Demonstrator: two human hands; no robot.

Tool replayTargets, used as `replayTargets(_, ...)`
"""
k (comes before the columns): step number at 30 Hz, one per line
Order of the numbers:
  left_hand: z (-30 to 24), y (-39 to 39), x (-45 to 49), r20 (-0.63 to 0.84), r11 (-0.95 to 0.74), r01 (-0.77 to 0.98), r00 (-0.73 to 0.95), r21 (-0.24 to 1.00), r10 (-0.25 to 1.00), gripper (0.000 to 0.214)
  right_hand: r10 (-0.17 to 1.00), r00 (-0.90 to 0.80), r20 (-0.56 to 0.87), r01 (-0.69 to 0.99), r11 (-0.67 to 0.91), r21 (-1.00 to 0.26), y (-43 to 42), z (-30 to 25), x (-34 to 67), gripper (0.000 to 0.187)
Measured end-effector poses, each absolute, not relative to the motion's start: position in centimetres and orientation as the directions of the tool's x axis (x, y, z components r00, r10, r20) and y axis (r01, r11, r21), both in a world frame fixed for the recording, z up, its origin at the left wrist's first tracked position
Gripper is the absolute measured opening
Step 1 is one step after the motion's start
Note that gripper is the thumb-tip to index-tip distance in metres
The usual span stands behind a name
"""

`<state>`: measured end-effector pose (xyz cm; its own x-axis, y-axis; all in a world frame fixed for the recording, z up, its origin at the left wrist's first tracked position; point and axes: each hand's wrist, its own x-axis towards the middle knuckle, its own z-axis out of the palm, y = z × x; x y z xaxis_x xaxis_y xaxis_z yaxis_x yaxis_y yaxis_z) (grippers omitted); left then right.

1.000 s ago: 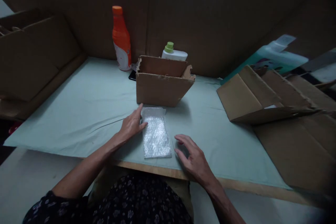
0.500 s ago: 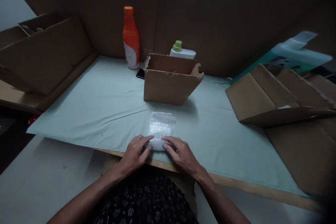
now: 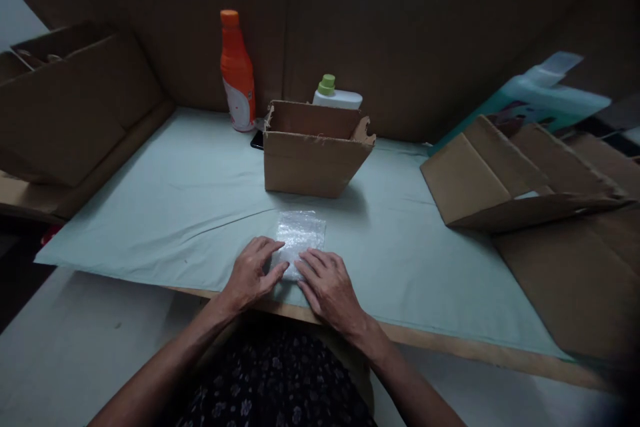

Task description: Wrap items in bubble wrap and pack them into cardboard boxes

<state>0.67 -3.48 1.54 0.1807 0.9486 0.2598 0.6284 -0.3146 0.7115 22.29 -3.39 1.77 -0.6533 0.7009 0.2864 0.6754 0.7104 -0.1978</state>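
A small clear sheet of bubble wrap (image 3: 301, 232) lies near the front edge of the cloth-covered table. At its left edge is my left hand (image 3: 253, 270), thumb and forefinger apart, with the fingertips at the plastic. My right hand (image 3: 327, 283) rests with its fingers stretched over the sheet's near right part, and it hides that corner. Neither hand grips the plastic. Just beyond the sheet stands an open cardboard box (image 3: 310, 163) with a torn upper edge.
An orange bottle (image 3: 239, 73), a white bottle with a green cap (image 3: 337, 97) and a dark phone-like object (image 3: 257, 140) are at the back. Cardboard boxes stand left (image 3: 75, 107) and right (image 3: 475, 173). Behind the right one leans a teal-filled container (image 3: 530, 100).
Both hands were holding the near end of the bubble wrap at its sides. Now their grip is loosened, and my right hand has moved inward with its fingers flat on the sheet.
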Motion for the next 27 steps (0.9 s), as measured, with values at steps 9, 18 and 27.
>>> replayTargets(9,4.1,2.7,1.4,-0.005,-0.330,0.522,0.540,0.786,0.841,0.045,0.682,-0.645,0.344,0.655,0.725,-0.210,-4.3,1.3,22.7,0.024)
replayTargets(18,1.4,0.8,0.9,0.131,-0.255,0.441,0.293,0.860,0.947,0.041,0.928,-0.371,-0.010,0.777,0.305,-0.551,1.1,3.2,22.0,0.026)
replayTargets(27,0.0,1.5,2.1,0.165,-0.185,0.608,0.090,0.772,0.982,0.028,0.763,-0.589,0.267,0.738,0.642,-0.208,0.3,2.9,22.3,0.025)
